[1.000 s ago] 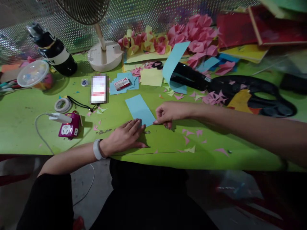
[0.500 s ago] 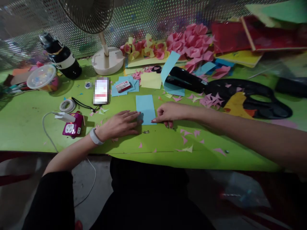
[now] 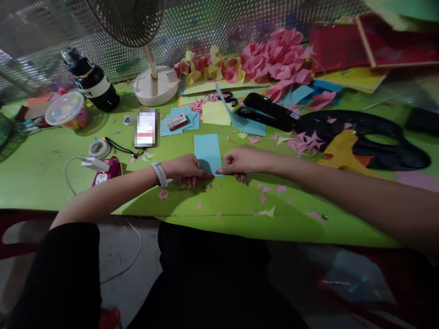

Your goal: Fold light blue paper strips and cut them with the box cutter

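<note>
A blue rectangle of paper [image 3: 207, 150] lies on the green table [image 3: 219, 201] in front of me. At its near left corner, my left hand [image 3: 187, 168] is closed, with curled fingers and the thumb on the paper. My right hand [image 3: 238, 163] has its fingers folded and pinches the near right corner. Small pink paper scraps [image 3: 263, 198] are scattered close to both hands. Beyond the sheet sits a red-and-white small box [image 3: 177, 122] on a stack of blue papers [image 3: 167, 130], beside a pale yellow sheet [image 3: 216, 113].
A phone [image 3: 146, 129], tape roll [image 3: 99, 149] and magenta power adapter [image 3: 110, 170] lie to the left. Behind them stand a bottle [image 3: 99, 89], a plastic tub [image 3: 65, 109] and a fan [image 3: 156, 87]. A black stapler [image 3: 270, 112] and pink paper flowers [image 3: 274, 57] are back right.
My left hand has gone from lying flat with spread fingers to closed at the paper's near left corner. My right hand keeps its pinch. The curled blue paper by the stapler hangs lower.
</note>
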A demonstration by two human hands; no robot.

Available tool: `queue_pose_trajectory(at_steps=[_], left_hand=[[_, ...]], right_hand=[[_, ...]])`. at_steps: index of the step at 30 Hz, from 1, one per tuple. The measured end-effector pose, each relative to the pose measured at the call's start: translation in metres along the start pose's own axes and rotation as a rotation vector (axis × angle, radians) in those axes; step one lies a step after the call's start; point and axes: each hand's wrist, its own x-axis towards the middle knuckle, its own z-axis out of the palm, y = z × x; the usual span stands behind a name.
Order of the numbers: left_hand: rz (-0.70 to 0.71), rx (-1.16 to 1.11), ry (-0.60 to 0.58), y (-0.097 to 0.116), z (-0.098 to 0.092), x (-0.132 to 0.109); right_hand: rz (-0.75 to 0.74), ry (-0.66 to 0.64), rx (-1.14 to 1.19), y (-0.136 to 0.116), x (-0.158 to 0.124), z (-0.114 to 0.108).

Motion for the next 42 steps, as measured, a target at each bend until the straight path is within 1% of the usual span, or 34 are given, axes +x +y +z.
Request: queue_pose_trajectory(at_steps=[2,4,8,12,13,14,15,17,18,19,21,22,24,27,28,29,31,33,36,39,42], left_hand=[[0.016,0.012,-0.022,-0.004,-0.004,0.000],[-0.017,0.033,-0.026,-0.007,-0.008,-0.004],[-0.087,0.059,0.010,-0.018,-0.015,-0.020],[-0.115,0.067,0.028,-0.033,-0.031,-0.034],[-0.095,0.072,0.058,-0.034,-0.035,-0.036],[-0.053,0.085,0.122,-0.034,-0.038,-0.037],[0.015,0.111,0.221,-0.032,-0.040,-0.036],[0.198,0.212,0.436,-0.026,-0.039,-0.031],[0.286,0.283,0.513,-0.022,-0.036,-0.027],[0.350,0.354,0.543,-0.018,-0.032,-0.022],[0.391,0.460,0.532,-0.012,-0.024,-0.012],[0.391,0.489,0.518,-0.011,-0.021,-0.008],[0.393,0.507,0.493,-0.011,-0.017,-0.002],[0.426,0.474,0.434,-0.014,-0.018,0.002],[0.437,0.458,0.413,-0.015,-0.019,0.002],[0.446,0.441,0.393,-0.015,-0.019,0.002],[0.448,0.404,0.379,-0.015,-0.018,0.001],[0.428,0.397,0.418,-0.015,-0.015,-0.001],[0.402,0.447,0.486,-0.016,-0.012,-0.003],[0.426,0.449,0.464,-0.018,-0.011,-0.003],[0.440,0.427,0.451,-0.020,-0.012,-0.002]], right_hand=[[-0.004,0.000,-0.011,-0.001,-0.001,0.000],[-0.011,0.000,-0.004,0.000,-0.002,0.000],[-0.006,0.006,0.025,0.004,-0.001,0.002],[-0.026,0.024,0.036,0.010,0.000,0.004],[-0.033,0.033,0.032,0.010,0.000,0.005],[-0.040,0.045,0.025,0.010,0.001,0.006],[-0.046,0.060,0.016,0.009,0.000,0.007],[-0.065,0.092,-0.014,0.005,-0.002,0.009],[-0.077,0.112,-0.034,0.004,-0.004,0.009],[-0.094,0.139,-0.055,0.004,-0.008,0.009],[-0.127,0.221,-0.102,0.013,-0.022,0.007],[-0.143,0.282,-0.127,0.022,-0.030,0.005],[-0.164,0.439,-0.194,0.051,-0.050,0.002],[-0.249,0.799,-0.418,0.106,-0.075,0.001],[-0.278,0.847,-0.474,0.122,-0.080,0.002],[-0.289,0.858,-0.508,0.135,-0.082,0.004],[-0.306,0.839,-0.523,0.152,-0.082,0.008],[-0.324,0.817,-0.513,0.157,-0.077,0.010],[-0.394,0.813,-0.515,0.151,-0.068,0.011],[-0.464,0.824,-0.526,0.137,-0.060,0.009],[-0.502,0.844,-0.543,0.125,-0.049,0.007]])
